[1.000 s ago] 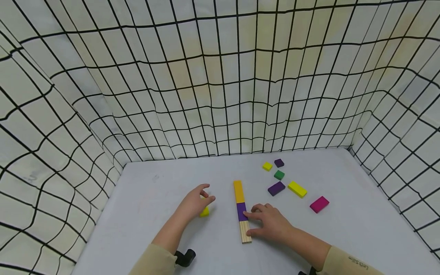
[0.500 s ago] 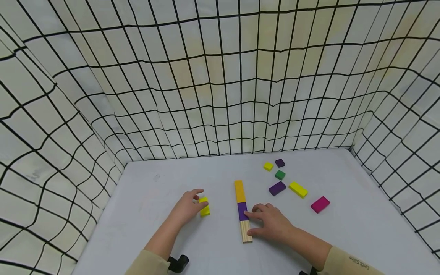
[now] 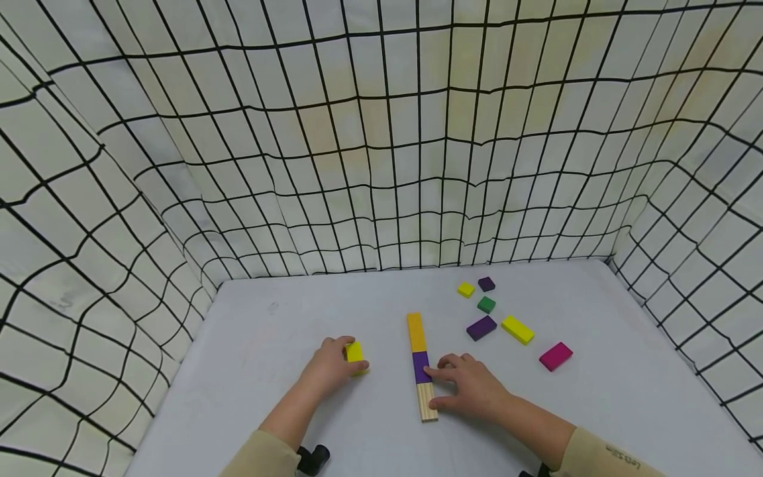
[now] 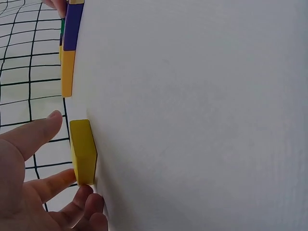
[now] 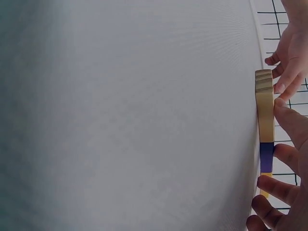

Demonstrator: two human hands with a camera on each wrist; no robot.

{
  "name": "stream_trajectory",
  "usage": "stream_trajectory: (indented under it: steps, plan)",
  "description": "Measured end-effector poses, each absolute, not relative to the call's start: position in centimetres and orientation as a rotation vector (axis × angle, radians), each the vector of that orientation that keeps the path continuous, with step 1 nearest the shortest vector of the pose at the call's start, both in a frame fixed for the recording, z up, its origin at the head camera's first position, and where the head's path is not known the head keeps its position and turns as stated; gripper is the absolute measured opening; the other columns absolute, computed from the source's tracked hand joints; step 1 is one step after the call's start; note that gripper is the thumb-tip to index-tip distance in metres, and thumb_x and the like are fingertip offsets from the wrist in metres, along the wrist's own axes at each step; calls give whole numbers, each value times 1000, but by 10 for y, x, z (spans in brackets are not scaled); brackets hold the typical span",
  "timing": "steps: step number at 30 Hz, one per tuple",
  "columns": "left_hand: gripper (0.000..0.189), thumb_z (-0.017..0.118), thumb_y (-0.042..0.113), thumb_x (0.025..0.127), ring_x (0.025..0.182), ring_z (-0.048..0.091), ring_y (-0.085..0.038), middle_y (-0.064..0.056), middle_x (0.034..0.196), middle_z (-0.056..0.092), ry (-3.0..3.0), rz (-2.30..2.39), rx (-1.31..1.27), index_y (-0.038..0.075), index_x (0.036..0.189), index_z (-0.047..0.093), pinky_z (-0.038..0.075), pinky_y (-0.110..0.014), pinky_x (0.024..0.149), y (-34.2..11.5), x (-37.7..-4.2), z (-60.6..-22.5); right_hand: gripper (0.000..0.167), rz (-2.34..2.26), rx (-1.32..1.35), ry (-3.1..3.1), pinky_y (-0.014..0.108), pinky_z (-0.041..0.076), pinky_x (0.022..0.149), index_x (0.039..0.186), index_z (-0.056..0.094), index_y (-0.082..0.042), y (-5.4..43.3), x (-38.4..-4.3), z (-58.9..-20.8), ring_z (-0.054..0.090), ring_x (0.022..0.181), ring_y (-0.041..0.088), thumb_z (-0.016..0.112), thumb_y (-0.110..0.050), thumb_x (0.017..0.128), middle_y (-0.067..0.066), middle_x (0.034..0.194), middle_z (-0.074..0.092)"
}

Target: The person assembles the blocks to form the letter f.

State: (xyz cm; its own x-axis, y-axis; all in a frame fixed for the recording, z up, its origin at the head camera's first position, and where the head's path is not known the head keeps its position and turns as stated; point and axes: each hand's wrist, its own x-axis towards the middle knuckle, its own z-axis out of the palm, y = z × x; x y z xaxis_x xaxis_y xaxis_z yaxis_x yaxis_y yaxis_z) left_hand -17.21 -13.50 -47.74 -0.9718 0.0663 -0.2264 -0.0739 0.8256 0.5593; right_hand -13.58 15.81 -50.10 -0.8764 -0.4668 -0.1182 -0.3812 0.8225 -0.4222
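A yellow block point(image 3: 355, 352) lies on the left part of the white table, with my left hand point(image 3: 330, 368) around it. In the left wrist view, the index finger of that hand touches one end of the yellow block point(image 4: 84, 151), while the thumb point(image 4: 54, 117) stands a little apart from it. To the right, an orange block point(image 3: 416, 332), a purple block point(image 3: 420, 367) and a plain wood block point(image 3: 426, 403) form one straight row, end to end. My right hand point(image 3: 473, 389) rests beside this row, index fingertip on the purple block and thumb at the plain wood one.
Loose blocks lie to the right: dark purple point(image 3: 481, 328), yellow point(image 3: 517, 330), pink point(image 3: 556, 356) and green point(image 3: 486, 305). Farther back sit a small yellow block point(image 3: 466, 289) and a small dark one point(image 3: 486, 283). Black netting point(image 3: 393, 199) over white walls encloses the table's back and sides.
My left hand first drew back left off the yellow block, then came forward so its thumb and fingers are around the block. The right hand and the row have stayed in place.
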Motion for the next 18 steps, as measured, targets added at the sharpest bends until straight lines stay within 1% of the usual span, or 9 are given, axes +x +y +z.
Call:
stream_trajectory:
  steps: [8,11,15,18]
  plan:
    - [62,79,26,84,99,55,-27,-15,115,55,2786,840,24,5,138,56,49,-45,88,-135,-171,-475,66,-576,-653,2789,46,47,92,136,62,-29,157,-136,-502,52,107,23,73,-61,80,1,123,60]
    - [62,79,25,84,102,56,-28,-17,121,55,2781,829,46,5,138,56,49,-46,90,-134,-172,-475,66,-574,-654,2789,46,47,92,136,62,-29,157,-136,-502,52,107,23,73,-60,80,1,123,60]
    - [63,79,21,85,113,56,-31,-20,131,54,2769,823,77,4,140,55,47,-48,98,-133,-175,-476,65,-585,-657,2784,46,47,92,137,62,-29,157,-136,-502,51,107,23,73,-60,80,1,123,60]
    - [63,78,18,85,119,55,-34,-21,135,54,2759,823,86,2,141,53,45,-50,101,-132,-177,-477,65,-592,-657,2780,46,47,92,137,62,-29,157,-136,-503,51,108,23,73,-60,80,1,123,60]
